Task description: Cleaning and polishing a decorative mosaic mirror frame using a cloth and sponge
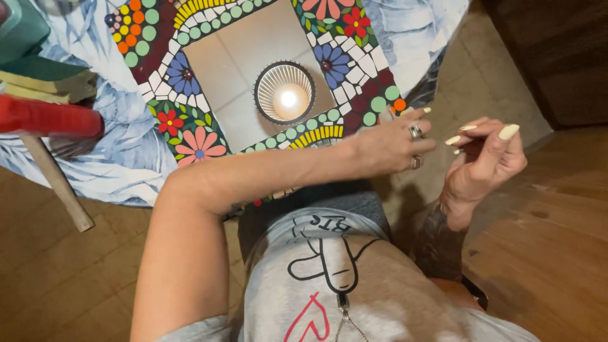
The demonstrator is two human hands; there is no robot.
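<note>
The left hand [396, 142] touches the mosaic frame [364, 95] at its corner, fingers spread, holding nothing. The right hand [484, 161], at 3 o'clock, pinches something too tiny to tell.

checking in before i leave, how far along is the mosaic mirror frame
Mostly done: the mosaic frame around the mirror is filled with flower and dot tiles on every visible side. In hand: the left hand touches the frame's corner near an orange dot tile, while the right hand hovers off the table, seemingly pinching something small. Any gaps left are hidden.
</note>
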